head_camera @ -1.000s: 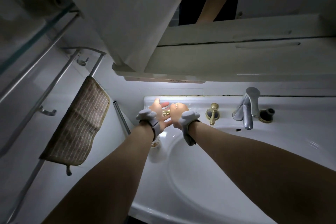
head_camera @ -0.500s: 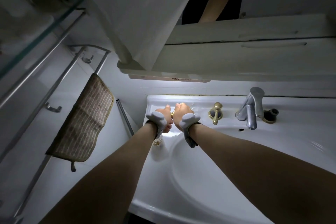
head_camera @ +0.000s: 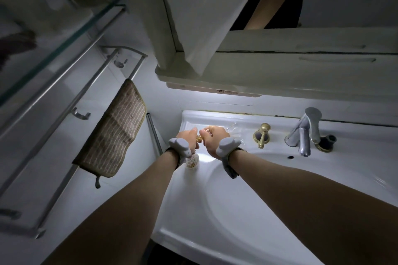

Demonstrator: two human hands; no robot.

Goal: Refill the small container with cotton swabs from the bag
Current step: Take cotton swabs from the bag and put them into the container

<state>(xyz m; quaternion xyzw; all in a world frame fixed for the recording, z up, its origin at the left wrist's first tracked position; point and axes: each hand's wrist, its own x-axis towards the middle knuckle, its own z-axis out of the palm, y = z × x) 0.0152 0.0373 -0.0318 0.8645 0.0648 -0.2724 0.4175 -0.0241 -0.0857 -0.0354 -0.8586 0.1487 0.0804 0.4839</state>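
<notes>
Both hands meet at the sink's (head_camera: 215, 211) back left corner, above the small container (head_camera: 192, 162). The tap (head_camera: 305, 133) stands to their right. A towel (head_camera: 112, 133) hangs left of the sink.

Left hand (head_camera: 187, 137) and right hand (head_camera: 215, 138), open-palmed a second ago, now curl together round the tan wooden-stick cotton swab bundle (head_camera: 199, 138), frame centre, above the sink ledge.

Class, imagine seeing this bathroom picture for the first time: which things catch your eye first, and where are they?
Brightest is the lit back-left corner of the white sink, where the left hand and right hand together hold a bundle of cotton swabs. A striped brown towel hangs on the left wall rail; a silver faucet stands back right.
</notes>
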